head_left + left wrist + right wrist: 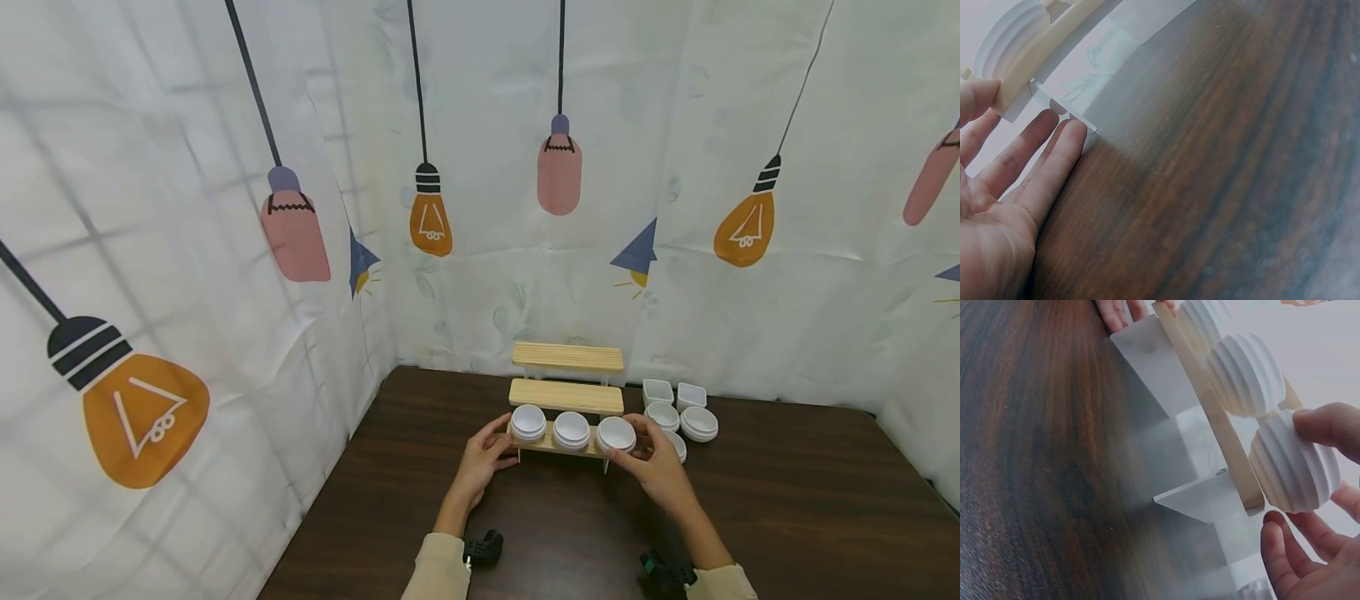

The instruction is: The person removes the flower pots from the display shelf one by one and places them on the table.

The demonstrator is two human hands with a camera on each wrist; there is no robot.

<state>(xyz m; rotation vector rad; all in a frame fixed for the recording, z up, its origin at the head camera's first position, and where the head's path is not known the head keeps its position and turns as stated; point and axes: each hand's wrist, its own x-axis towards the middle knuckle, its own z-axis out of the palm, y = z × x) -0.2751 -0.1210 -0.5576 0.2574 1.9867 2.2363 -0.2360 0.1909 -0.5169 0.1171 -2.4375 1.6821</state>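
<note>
A three-tier wooden stand (566, 396) on clear legs stands at the back of the table. Three white ridged round bowls line its lowest board (1016, 87): a left bowl (528, 423), a middle bowl (572, 431) and a right bowl (617, 435). My left hand (478, 457) pinches the left end of that board, thumb at its edge, the other fingers below beside the clear leg (1063, 106). At the opposite end, my right hand (660, 471) holds the right bowl, with the thumb (1329, 428) on its ridged side and fingers around the far side.
Right of the stand, close behind my right hand, several white dishes sit grouped: square ones (657, 392) at the back and round ones (699, 423) in front. The dark wooden table (795, 492) meets a printed cloth wall (480, 308) behind the stand.
</note>
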